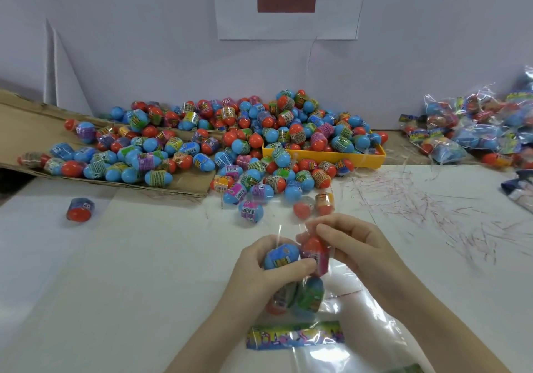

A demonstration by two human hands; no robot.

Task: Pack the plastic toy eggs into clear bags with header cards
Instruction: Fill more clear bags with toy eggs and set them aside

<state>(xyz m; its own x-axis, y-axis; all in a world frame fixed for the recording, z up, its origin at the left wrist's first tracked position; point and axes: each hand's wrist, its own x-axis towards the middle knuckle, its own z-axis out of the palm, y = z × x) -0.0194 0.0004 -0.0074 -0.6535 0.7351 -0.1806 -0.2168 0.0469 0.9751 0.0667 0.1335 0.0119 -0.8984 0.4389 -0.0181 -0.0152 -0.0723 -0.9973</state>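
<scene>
A clear bag (pixel 350 287) with a colourful header card (pixel 294 335) lies near the table's front edge, several eggs inside it. My left hand (pixel 259 274) grips the bag around a blue egg (pixel 281 256). My right hand (pixel 354 245) pinches the bag's open mouth beside a red-topped egg (pixel 314 253). Two more eggs (pixel 308 296) sit lower in the bag, partly hidden by my left hand. A large heap of loose blue-and-red eggs (pixel 245 142) covers the table's far side.
A yellow tray (pixel 369 160) holds eggs at the back right. Flattened cardboard (pixel 26 130) lies at the back left. Filled bags (pixel 484 130) pile up at the far right. One stray egg (pixel 80 209) lies at the left. Thin plastic strips (pixel 432 208) litter the right side.
</scene>
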